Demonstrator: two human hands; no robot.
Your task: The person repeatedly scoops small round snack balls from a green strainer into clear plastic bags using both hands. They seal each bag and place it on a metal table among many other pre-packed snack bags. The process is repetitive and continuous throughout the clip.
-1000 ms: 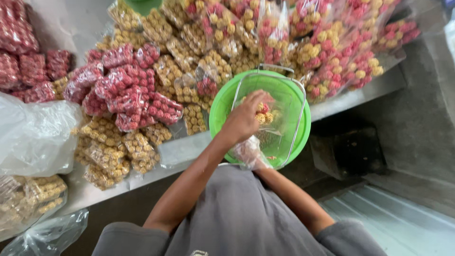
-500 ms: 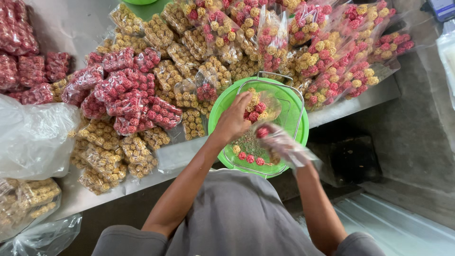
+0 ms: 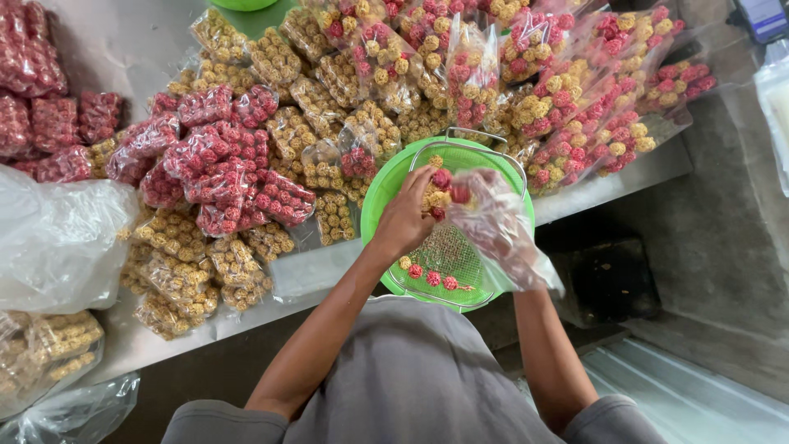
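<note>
— Over the green basin (image 3: 380, 201), what are the hands doing?

— The left hand (image 3: 404, 220) is closing around a small cluster of red and yellow snack balls (image 3: 438, 187), pinching them just above the wire sieve (image 3: 448, 255) that is sitting inside the basin. The right hand is mostly hiding behind the clear plastic bag (image 3: 497, 226) it is gripping, so I cannot tell exactly how its fingers are curling, only that it is holding the bag up.

— Which way is the bag lying from the left hand?

— Just to the right of it, touching or nearly so. Its mouth is facing the cluster, and its long axis is slanting down and to the right across the basin's rim. The left hand is the nearer one to the balls.

— Anything remaining in the sieve?

— A few loose balls (image 3: 427, 275) are resting on the mesh near the basin's near edge.

— And around the basin?

— Filled packets are piling up on the counter (image 3: 329, 271): red packets (image 3: 214, 164) to the basin's left, yellow packets (image 3: 177, 263) nearer the person on that side, and mixed red-and-yellow packets (image 3: 575, 90) beyond and to the right.
</note>
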